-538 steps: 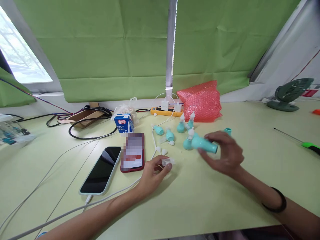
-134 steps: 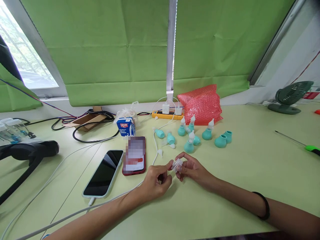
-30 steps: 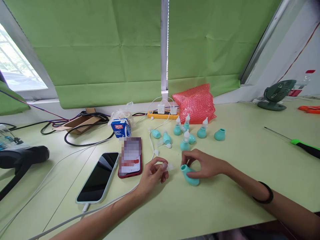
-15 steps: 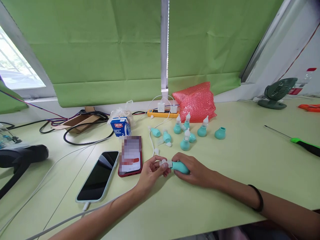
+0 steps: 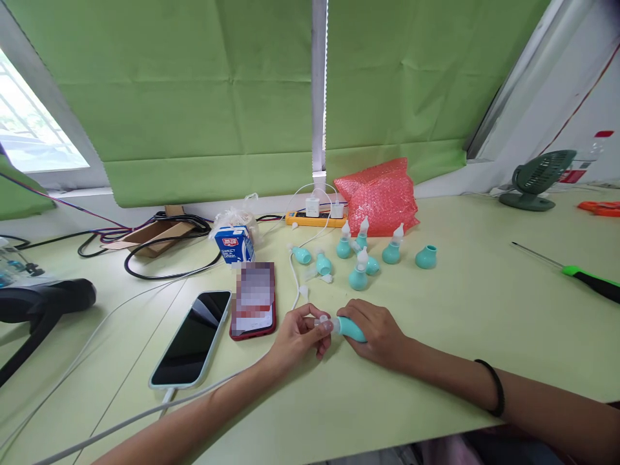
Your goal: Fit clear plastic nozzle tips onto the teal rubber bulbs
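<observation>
Head view: left hand [image 5: 295, 336] pinching a clear connector [image 5: 334, 325] between thumb and fingers, just right of the red-cased phone [image 5: 252, 316], slightly toward the near edge. Right hand [image 5: 375, 330] wrapped round a teal bulb [image 5: 352, 329], farther right of that phone, bulb lying roughly sideways with its mouth facing the phone. Connector meets the bulb's mouth; can't tell how far in it sits. Part of the connector is hidden by the left thumb. Right wrist wears a black band [image 5: 494, 387]. Loose clear tip [image 5: 304, 292] right of the phone, just beside the white cable. Two tilted bulbs [image 5: 323, 264] beyond and right of the phone. Further right: four upright bulbs [image 5: 358, 279] with clear tips, another lying bulb [image 5: 372, 266] among them. Well right of the phone, one bare-necked bulb [image 5: 426, 258] standing upright, mouth up. Blue milk carton [image 5: 234, 245] just past the phone's far end. Pale-cased phone [image 5: 191, 342] just beside it on the left, white cable plugged in. Red bubble bag [image 5: 382, 206] beyond and right of the red-cased phone; screwdriver [image 5: 586, 281] far right.
</observation>
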Demonstrator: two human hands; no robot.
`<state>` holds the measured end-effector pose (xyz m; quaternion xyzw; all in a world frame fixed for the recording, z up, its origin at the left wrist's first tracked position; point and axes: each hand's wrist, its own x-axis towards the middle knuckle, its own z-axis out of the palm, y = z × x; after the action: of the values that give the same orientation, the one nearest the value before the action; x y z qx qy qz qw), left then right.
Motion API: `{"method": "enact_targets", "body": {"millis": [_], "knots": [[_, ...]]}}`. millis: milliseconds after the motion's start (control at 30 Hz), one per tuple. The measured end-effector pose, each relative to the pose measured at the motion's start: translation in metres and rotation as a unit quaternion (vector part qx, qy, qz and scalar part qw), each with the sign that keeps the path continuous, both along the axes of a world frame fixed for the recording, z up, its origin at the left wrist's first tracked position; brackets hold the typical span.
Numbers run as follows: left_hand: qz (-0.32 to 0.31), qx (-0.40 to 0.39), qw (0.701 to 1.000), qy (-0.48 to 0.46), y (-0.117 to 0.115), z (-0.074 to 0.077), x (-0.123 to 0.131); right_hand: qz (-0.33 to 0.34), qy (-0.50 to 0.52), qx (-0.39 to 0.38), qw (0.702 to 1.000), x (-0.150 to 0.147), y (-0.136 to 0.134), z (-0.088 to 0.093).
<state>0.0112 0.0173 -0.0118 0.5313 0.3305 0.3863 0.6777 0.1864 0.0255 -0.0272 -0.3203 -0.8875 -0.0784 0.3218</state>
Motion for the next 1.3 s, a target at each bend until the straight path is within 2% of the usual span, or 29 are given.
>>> {"method": "enact_targets", "body": {"millis": [100,167,267,367,467,633,733,867,1000,1033,1133,1200,1300], "knots": [[0.019,0.014,1.000,0.006,-0.002,0.001,0.001,-0.017,-0.028,0.023,0.999,-0.001,0.000,0.001],[0.031,0.028,0.999,0.010,-0.003,0.000,0.002,-0.012,-0.029,0.009,0.999,-0.002,0.000,0.000],[0.030,0.053,0.998,0.022,-0.005,-0.002,0.002,0.022,0.003,-0.069,0.997,-0.003,0.001,0.000],[0.024,0.072,0.997,0.028,-0.006,-0.003,0.002,0.053,0.052,-0.179,0.981,-0.004,0.001,0.003],[0.013,0.087,0.996,0.027,-0.007,-0.003,0.002,0.078,0.075,-0.288,0.951,-0.004,0.001,0.010],[-0.004,0.110,0.993,0.047,-0.009,-0.002,0.001,0.123,0.084,-0.447,0.882,0.000,0.003,0.017],[0.002,0.132,0.987,0.086,-0.011,-0.003,0.001,0.131,0.090,-0.506,0.848,0.002,0.005,0.019],[0.016,0.159,0.978,0.134,-0.012,-0.004,0.001,0.114,0.108,-0.553,0.818,0.002,0.006,0.020],[0.036,0.181,0.973,0.136,-0.011,-0.002,-0.002,0.100,0.127,-0.644,0.748,-0.001,0.004,0.020],[0.055,0.200,0.970,0.128,-0.009,0.000,-0.005,0.105,0.141,-0.641,0.747,-0.002,0.004,0.020],[0.144,0.284,0.936,0.150,0.001,0.006,-0.013,0.119,0.194,-0.563,0.795,-0.003,0.005,0.023],[0.183,0.358,0.880,0.254,0.009,0.010,-0.017,0.110,0.217,-0.526,0.815,-0.002,0.007,0.025],[0.180,0.462,0.776,0.391,0.019,0.014,-0.018,0.091,0.228,-0.510,0.825,-0.001,0.008,0.027]]}}
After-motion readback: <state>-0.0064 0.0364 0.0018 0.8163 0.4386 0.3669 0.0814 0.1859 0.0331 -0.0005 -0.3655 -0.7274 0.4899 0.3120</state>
